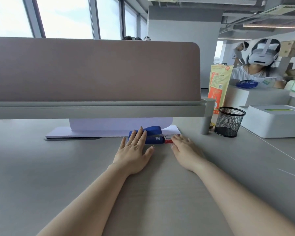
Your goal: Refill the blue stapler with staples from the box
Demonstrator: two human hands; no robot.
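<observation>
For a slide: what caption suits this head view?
Left hand reaches the blue stapler, right hand the staple box.

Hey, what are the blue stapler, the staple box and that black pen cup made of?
Blue stapler: likely smooth plastic casing, evenly coloured with a soft sheen. Staple box: apparently printed card, flat red-and-white faces. Pen cup: black wire mesh, probably metal; you can see through it.
</observation>
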